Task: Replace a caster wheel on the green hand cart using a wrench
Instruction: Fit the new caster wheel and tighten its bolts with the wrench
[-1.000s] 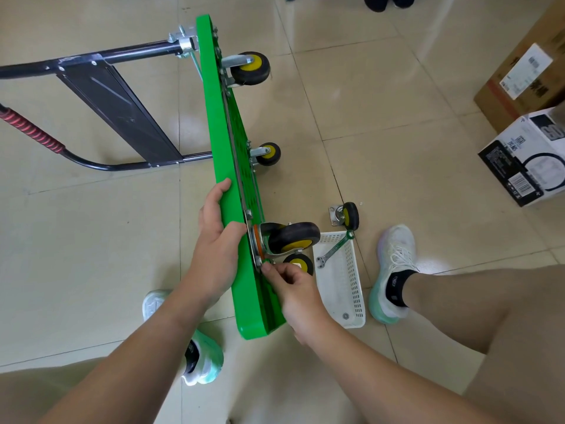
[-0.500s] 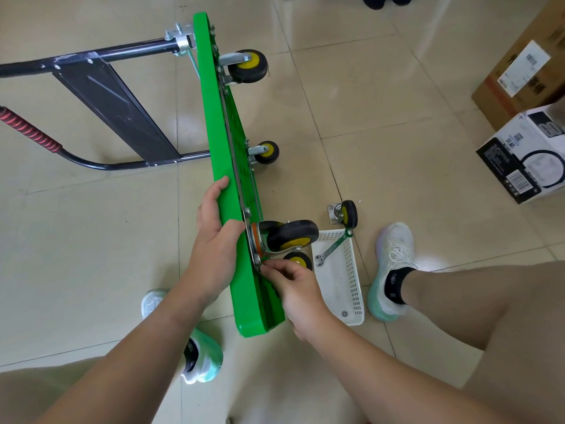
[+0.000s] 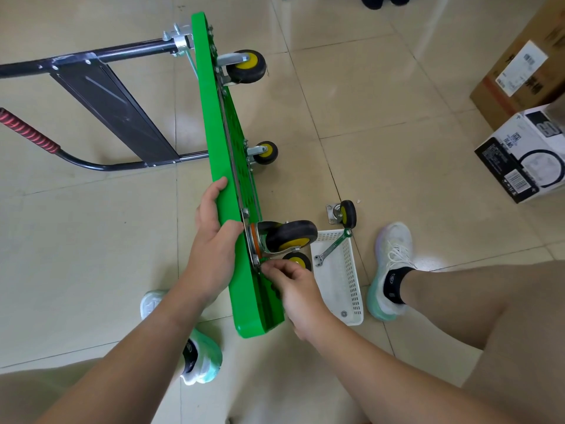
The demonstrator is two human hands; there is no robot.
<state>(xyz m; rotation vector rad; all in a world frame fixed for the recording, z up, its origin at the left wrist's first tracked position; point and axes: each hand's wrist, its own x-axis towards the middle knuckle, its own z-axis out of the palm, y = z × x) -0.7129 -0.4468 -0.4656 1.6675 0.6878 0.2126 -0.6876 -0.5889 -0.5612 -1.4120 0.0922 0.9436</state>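
The green hand cart (image 3: 214,117) stands on its side on the tiled floor, wheels pointing right. My left hand (image 3: 214,237) grips the edge of its deck. A black and yellow caster wheel (image 3: 290,237) sits against the deck's underside on its metal plate. My right hand (image 3: 290,286) pinches something small, hidden by the fingertips, at the lower corner of that plate. A loose caster wheel (image 3: 344,214) lies on the floor to the right. The wrench (image 3: 333,247) leans in a white basket (image 3: 351,289), untouched.
The cart's black handle with a red grip (image 3: 29,133) lies folded to the left. Cardboard boxes (image 3: 526,123) stand at the right edge. My feet in white shoes (image 3: 391,270) are either side of the cart. Someone's dark shoes show at the top.
My right hand's fingers have shifted slightly at the plate's corner. The cart and my left hand stay as they were.
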